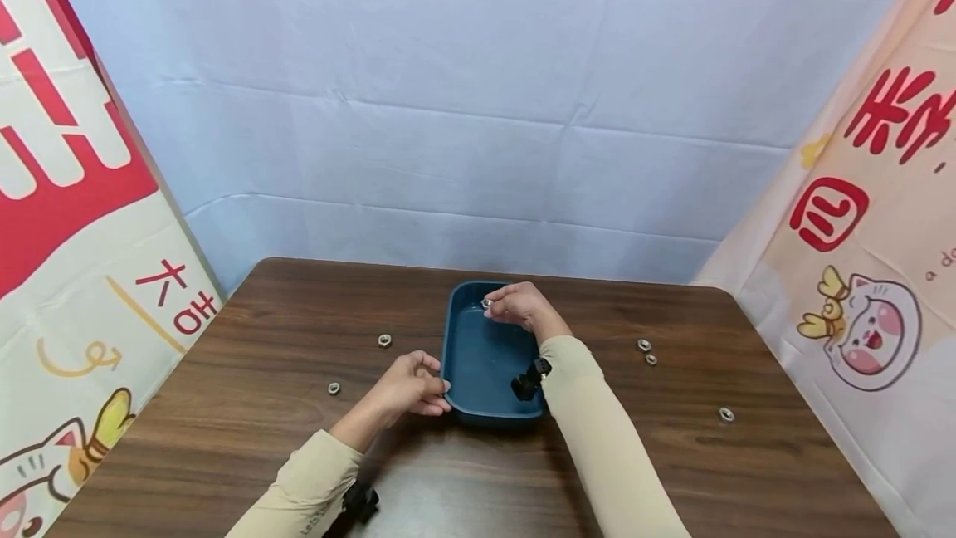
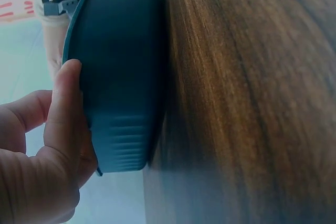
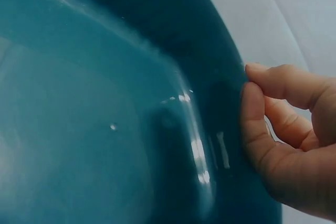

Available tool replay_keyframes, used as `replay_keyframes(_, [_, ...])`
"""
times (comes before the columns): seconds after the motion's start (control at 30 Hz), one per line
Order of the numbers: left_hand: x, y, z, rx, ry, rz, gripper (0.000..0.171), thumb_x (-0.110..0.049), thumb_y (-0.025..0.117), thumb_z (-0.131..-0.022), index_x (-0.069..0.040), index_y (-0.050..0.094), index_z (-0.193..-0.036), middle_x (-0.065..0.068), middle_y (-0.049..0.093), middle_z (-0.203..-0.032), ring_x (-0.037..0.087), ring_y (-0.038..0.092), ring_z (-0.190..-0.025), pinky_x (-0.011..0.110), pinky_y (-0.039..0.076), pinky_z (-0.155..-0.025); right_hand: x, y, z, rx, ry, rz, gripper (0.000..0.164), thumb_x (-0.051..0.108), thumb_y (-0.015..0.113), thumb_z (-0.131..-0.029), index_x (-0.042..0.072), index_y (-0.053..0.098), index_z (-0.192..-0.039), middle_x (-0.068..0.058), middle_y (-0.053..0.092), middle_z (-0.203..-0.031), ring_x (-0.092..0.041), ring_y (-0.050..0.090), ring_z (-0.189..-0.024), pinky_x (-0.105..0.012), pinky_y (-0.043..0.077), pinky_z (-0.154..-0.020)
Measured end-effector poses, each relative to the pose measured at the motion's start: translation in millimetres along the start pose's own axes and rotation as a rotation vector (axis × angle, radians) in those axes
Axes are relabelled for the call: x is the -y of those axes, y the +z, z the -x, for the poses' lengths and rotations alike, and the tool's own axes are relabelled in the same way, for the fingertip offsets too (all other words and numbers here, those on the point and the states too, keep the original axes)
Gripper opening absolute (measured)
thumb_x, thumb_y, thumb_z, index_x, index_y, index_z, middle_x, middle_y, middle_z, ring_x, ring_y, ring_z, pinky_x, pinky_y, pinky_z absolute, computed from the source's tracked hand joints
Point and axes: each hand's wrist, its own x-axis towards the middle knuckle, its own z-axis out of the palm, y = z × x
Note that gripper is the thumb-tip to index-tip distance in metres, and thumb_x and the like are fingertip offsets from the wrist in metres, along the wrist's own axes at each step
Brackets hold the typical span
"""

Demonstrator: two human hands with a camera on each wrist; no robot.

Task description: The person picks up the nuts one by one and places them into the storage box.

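One rectangular dark-teal plastic tray (image 1: 478,364) is set on the wood-grain table (image 1: 224,388), and six metal hex nuts can be counted, with none seen lying on the tray's floor.

The tray's left rim, towards its near end, is held by the left hand (image 1: 407,386), the thumb laid at the edge and the fingers bent against the outer side. Over the tray's far end, one hex nut (image 1: 486,303) is pinched at the fingertips of the right hand (image 1: 523,307); in the right wrist view these fingertips are seen pressed together beside the tray's wall, with the nut hidden.

Two nuts are found left of the tray: one (image 1: 384,340) level with its middle, the other (image 1: 334,388) farther out and closer to the person. Three are found right of the tray: two (image 1: 644,345) (image 1: 651,360) lie just beside each other, and whether they touch cannot be told; the third (image 1: 726,414) is placed farther right, about level with the tray's near end.

Two cream sleeves (image 1: 608,438) are worn, and one black wrist device (image 1: 530,380) is seen above the tray, a second (image 1: 360,503) left of and nearer than it. Behind the tray one pale cloth (image 1: 478,106) is hung, flanked by two printed banners (image 1: 859,189), one to each side.
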Motion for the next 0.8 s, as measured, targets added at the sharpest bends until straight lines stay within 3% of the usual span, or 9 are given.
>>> replay_keyframes(0.2, [2.8,-3.6,2.7,-0.010,-0.008,0.006,0.036,0.006,0.060,-0.082,0.009,0.036,-0.108,0.016,0.058,-0.073,0.021,0.064,-0.058,0.030,0.055,-0.051,-4,15,-9,-0.008,0.035,0.005,0.031,-0.009,0.066,-0.079,-0.005,0.063,-0.109,-0.016,0.063,-0.099,-0.025,0.063,-0.083,-0.043,0.049,-0.087])
replay_keyframes(0.4, [3.1,-2.6,1.9,-0.010,-0.020,0.008,0.034,0.007,0.060,-0.082,0.008,0.037,-0.107,0.016,0.058,-0.072,0.020,0.064,-0.057,0.029,0.055,-0.050,-10,24,-13,-0.042,0.057,0.008,0.031,-0.010,0.066,-0.079,-0.003,0.064,-0.109,-0.015,0.062,-0.101,-0.024,0.063,-0.085,-0.038,0.052,-0.081])
replay_keyframes(0.67, [1.4,-3.2,-1.0,-0.008,-0.028,0.007,0.036,0.007,0.062,-0.081,0.008,0.038,-0.107,0.016,0.058,-0.072,0.019,0.064,-0.057,0.028,0.055,-0.051,-16,45,-23,-0.099,0.032,0.149,0.021,-0.006,0.069,-0.078,-0.002,0.068,-0.099,-0.012,0.065,-0.087,-0.022,0.063,-0.074,-0.035,0.054,-0.070])
replay_keyframes(0.8, [0.7,-1.3,-1.0,-0.007,-0.032,0.012,0.037,0.008,0.062,-0.080,0.007,0.037,-0.107,0.016,0.057,-0.072,0.019,0.064,-0.056,0.027,0.055,-0.050,-19,50,-25,-0.136,0.039,0.158,0.022,-0.010,0.068,-0.077,-0.004,0.068,-0.098,-0.013,0.066,-0.085,-0.021,0.065,-0.070,-0.032,0.055,-0.066])
